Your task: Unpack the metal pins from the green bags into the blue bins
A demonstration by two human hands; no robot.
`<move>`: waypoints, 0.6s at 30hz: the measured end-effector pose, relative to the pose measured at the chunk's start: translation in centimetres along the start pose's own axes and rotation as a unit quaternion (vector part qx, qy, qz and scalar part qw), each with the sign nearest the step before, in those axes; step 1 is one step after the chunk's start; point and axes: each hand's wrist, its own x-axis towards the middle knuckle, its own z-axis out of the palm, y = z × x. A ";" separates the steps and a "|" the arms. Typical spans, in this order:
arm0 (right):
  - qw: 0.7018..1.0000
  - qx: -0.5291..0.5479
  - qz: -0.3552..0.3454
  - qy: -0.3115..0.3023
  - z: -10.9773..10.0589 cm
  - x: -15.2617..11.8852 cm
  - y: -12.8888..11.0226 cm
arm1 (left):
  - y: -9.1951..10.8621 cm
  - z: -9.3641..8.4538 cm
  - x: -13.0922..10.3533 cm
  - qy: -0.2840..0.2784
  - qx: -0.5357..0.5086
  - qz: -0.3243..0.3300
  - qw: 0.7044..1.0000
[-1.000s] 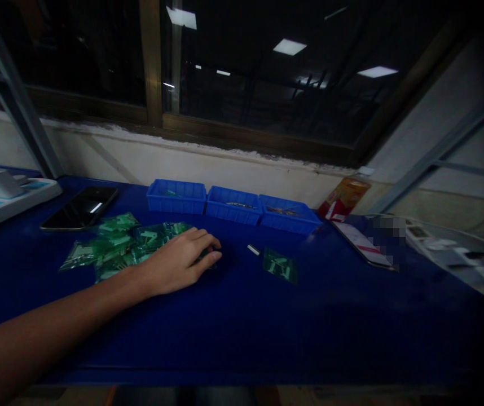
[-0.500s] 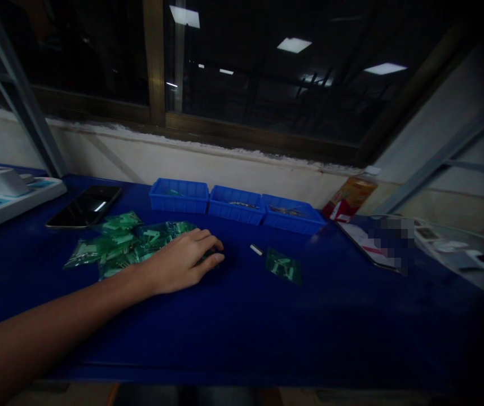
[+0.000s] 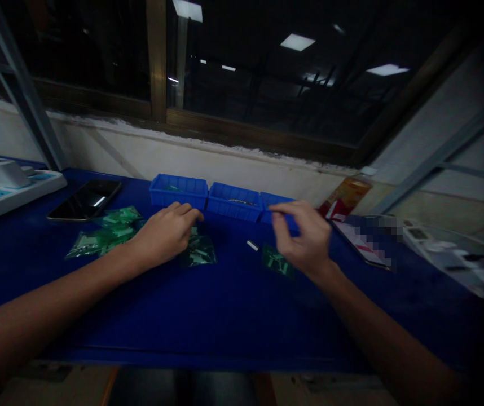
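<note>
Right of centre, the right hand (image 3: 307, 237) has its thumb and forefinger level with the right bin (image 3: 266, 213), last in a row of three; the bin lies directly behind these fingers in the frame, its long axis running across the view and sloping slightly down to the right. The right hand is much the nearer of the two to this bin, though whether its fingertips stand above the rim or in front of it cannot be determined. This hand enters from the lower right, wrist bent, forefinger reaching to the left and thumb curved up towards it; no item shows between the tips, and whether they pinch something small is uncertain. Below these fingers lies the right bag (image 3: 276, 263), partly covered by the hand, and just left of it a white strip (image 3: 252, 245) slanting down to the right. Left of centre, the left hand (image 3: 170, 228) comes from the lower left, palm down with fingers curled, over the near bag (image 3: 199, 251) and beside the heap (image 3: 110, 231) of green bags; its fingertips are hidden, so its grasp cannot be judged.
</note>
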 end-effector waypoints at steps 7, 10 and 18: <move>0.967 -0.034 -0.072 -0.242 5.4 0.5 -1.7 | -3.5 1.5 0.1 -0.071 0.051 -0.042 0.995; 0.965 0.001 -0.039 -0.259 5.8 -0.3 -2.2 | -3.3 2.0 0.2 -0.076 0.025 -0.032 0.996; 0.974 0.082 0.052 -0.205 4.3 -0.8 -2.0 | -1.9 1.7 0.3 0.043 -0.028 -0.027 0.998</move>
